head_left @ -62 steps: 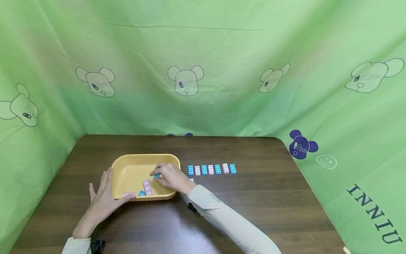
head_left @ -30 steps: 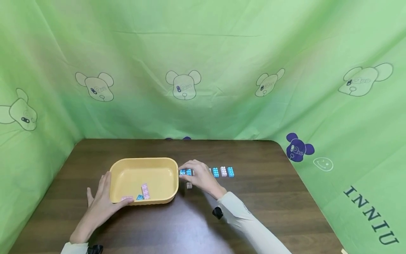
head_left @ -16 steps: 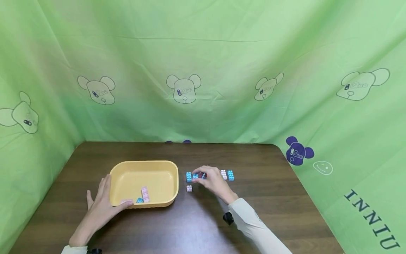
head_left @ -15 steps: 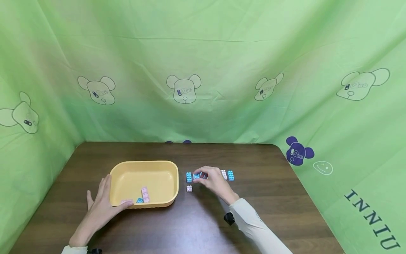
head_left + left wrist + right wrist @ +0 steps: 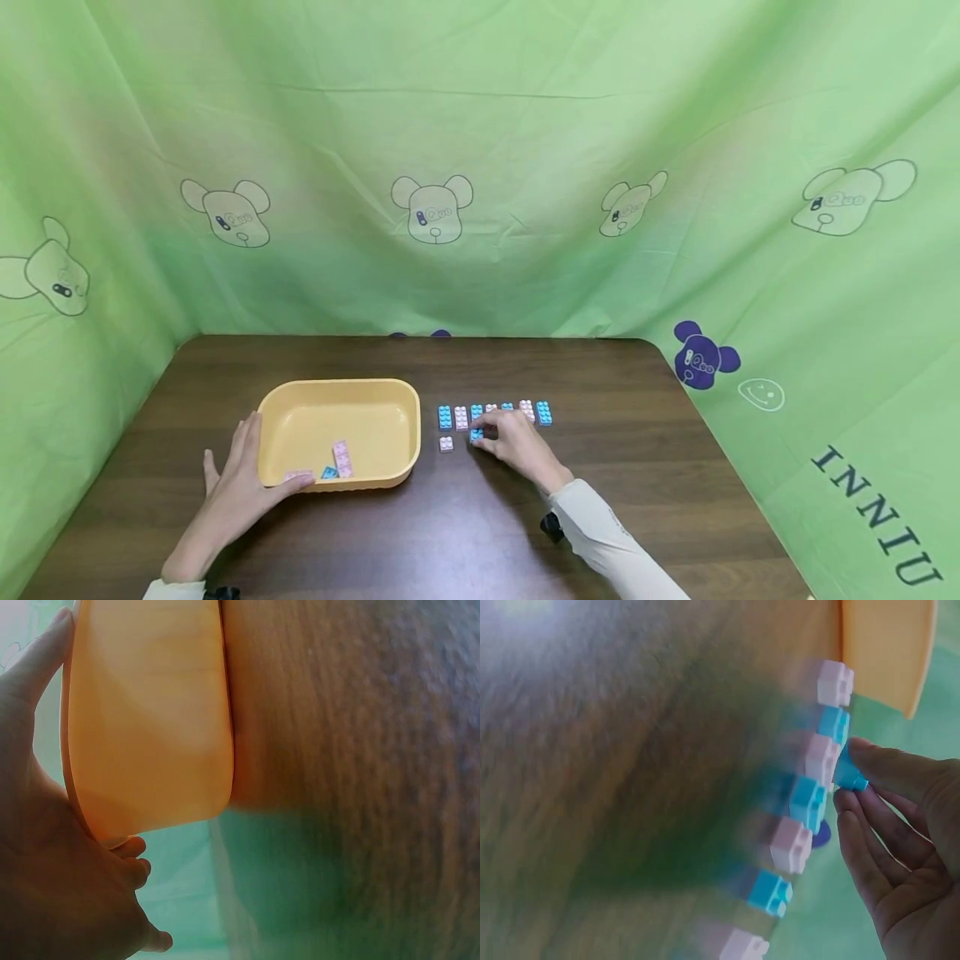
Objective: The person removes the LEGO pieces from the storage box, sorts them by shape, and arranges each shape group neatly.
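My right hand (image 5: 517, 446) pinches a small blue toy building brick (image 5: 476, 435) between thumb and fingertips, just in front of a row of bricks. The same blue brick (image 5: 847, 771) shows at the fingertips in the right wrist view. Left of it lies a short pink brick (image 5: 446, 444). The row alternates blue and pink, beginning with a blue brick (image 5: 445, 417) on the left; my fingers partly cover its middle. My left hand (image 5: 236, 483) rests against the yellow tray's (image 5: 415, 433) near left corner, thumb on the front rim, fingers extended along the left side.
Inside the tray, near its front wall, lie a long pink brick (image 5: 342, 459), a blue brick (image 5: 329, 472) and another pink brick (image 5: 297, 475), partly behind my thumb. Everything stands on a brown wooden table (image 5: 420, 542), with a green printed curtain (image 5: 525, 275) around it.
My right hand has lifted a blue brick out of the tray and carried it right, then to the front of the row beside the short pink brick. The left hand has stayed at the tray.
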Tool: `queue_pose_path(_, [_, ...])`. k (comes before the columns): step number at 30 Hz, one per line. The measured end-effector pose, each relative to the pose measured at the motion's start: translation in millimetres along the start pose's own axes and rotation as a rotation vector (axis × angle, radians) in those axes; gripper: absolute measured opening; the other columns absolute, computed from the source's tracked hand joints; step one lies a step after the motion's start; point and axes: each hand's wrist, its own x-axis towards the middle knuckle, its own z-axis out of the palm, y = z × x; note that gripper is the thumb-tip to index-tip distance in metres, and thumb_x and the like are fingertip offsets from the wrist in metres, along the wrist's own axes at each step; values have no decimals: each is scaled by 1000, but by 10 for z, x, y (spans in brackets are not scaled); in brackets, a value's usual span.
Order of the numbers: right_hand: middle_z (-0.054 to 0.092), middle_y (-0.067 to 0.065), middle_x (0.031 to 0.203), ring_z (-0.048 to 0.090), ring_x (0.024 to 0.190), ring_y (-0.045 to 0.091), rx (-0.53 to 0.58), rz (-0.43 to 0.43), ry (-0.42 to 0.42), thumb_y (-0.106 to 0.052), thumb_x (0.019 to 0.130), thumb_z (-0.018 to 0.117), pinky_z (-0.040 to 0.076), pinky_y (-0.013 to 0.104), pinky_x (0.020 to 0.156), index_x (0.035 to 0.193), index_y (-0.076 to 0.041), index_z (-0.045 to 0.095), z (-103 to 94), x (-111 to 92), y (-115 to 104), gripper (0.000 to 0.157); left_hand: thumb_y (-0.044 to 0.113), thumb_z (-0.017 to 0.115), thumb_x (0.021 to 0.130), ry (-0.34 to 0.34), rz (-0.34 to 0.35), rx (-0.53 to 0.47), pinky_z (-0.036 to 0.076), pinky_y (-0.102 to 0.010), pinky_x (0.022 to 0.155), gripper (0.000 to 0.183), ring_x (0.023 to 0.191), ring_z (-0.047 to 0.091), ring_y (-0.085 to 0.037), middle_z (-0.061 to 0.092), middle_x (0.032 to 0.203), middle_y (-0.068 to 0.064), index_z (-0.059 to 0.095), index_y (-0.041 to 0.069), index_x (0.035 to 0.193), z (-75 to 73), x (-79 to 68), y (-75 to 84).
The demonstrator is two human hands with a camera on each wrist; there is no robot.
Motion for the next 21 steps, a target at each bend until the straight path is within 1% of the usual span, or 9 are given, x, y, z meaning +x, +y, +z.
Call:
queue_pose_path(2, [79,6,95,73,87,18,-11,4,-15,-4,86,87,61,35,79,102,-4,82,49,14,-18,17,59,83,85,-1,-2,1,-16,-80,113,134,156,8,-56,7,171,-35,-4,-3,167,4,1,-9])
queue_pose_path(9, [80,7,92,75,81,17,2,-21,-30,-3,85,87,61,30,74,99,-3,80,185,68,-64,16,58,83,86,-10,-2,-9,-17,-79,113,134,156,6,-56,5,172,-33,-4,-3,167,-6,-2,-5])
queue_pose_path(17, [78,6,88,73,78,16,-3,13,-48,-2,83,88,60,30,70,97,-4,80,225,66,-94,16,57,84,85,31,21,-9,-15,-81,112,133,155,10,-57,10,170,-35,-1,-3,167,19,-13,-19])
queue_pose_path(21, [78,4,87,72,78,16,-3,27,-49,-4,83,89,59,30,70,98,-5,80,203,64,-114,18,58,83,85,21,16,-18,-17,-80,113,134,156,9,-56,8,171,-34,-3,-2,168,19,-18,-17])
